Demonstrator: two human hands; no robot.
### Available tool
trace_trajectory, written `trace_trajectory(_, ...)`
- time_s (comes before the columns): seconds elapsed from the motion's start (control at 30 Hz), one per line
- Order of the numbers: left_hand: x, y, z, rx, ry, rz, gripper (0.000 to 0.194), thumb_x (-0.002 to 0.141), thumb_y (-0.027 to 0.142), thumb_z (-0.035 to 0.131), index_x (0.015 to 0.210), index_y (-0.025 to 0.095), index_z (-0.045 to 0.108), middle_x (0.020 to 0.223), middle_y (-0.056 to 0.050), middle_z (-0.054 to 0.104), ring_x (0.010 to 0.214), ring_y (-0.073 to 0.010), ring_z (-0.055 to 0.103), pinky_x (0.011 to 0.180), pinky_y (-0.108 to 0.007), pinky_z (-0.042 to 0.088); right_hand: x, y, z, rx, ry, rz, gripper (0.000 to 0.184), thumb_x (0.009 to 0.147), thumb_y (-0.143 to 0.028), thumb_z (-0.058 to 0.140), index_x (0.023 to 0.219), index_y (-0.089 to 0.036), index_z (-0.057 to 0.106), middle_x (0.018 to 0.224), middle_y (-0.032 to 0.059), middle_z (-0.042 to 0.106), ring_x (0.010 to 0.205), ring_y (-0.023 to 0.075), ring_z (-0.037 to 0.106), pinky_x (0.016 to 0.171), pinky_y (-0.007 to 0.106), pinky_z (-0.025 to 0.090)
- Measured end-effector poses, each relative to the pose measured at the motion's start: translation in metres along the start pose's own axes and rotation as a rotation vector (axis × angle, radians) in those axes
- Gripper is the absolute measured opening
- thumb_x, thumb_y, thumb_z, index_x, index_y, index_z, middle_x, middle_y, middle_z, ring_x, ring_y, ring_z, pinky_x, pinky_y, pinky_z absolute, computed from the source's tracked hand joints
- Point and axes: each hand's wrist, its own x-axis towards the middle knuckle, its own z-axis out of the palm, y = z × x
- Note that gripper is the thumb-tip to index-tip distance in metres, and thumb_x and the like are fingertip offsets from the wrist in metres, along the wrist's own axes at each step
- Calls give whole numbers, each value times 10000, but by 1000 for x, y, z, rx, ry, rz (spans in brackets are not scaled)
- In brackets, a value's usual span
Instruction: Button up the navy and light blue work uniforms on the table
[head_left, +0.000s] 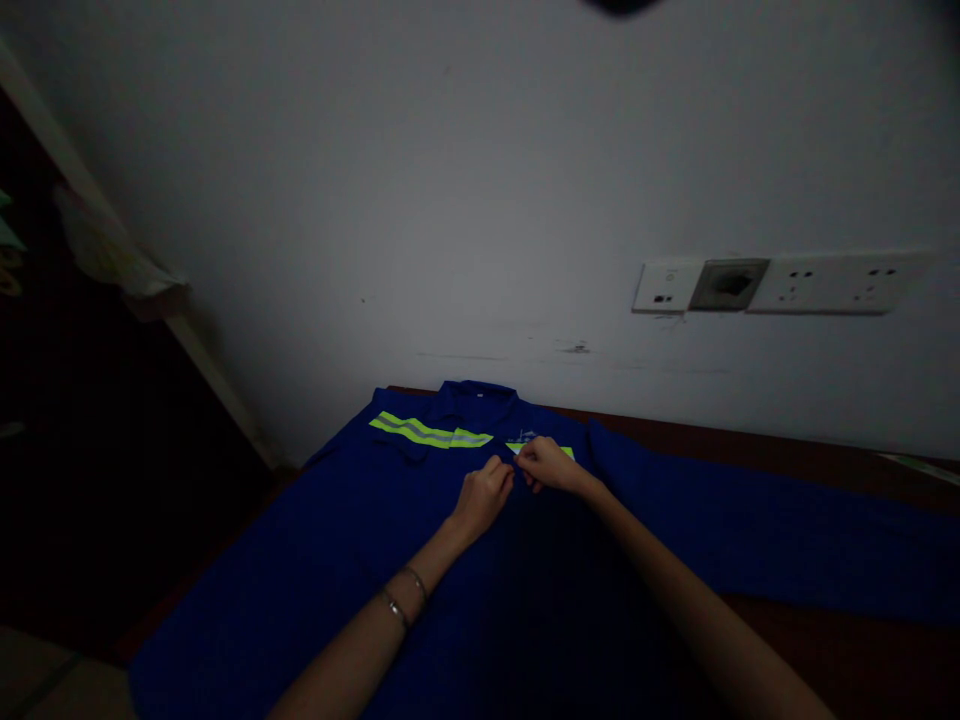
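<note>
Below a pale wall (420, 200), the left hand (484, 495) and right hand (547, 465) pinch the front of a reflective-striped blue work jacket (337, 540).

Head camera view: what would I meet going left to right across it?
Unidentifiable pale item, bracelets, left hand, right hand, small white wall plate, grey wall plate, wide white socket plate.

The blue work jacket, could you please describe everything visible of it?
The blue work jacket looks like cloth, spread on a dark reddish table, its collar and pale label toward the wall. A grey-striped yellow-green chest band shows on the left; the right hand partly covers its counterpart, below a pale emblem. One sleeve stretches right. The left hand is at the front; its grip is unclear.
</note>
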Motion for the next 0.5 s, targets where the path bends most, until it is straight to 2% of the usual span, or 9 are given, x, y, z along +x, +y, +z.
trace_trajectory(0.5,-1,0,1,231,0,101,241,887,211,324,843,156,554,813,-43,554,645,-115,565,543,-204,417,0,-4,4,-32,42,55,217,739,-188,424,549,-128,509,536,47,624,386,98,564,357,148,415)
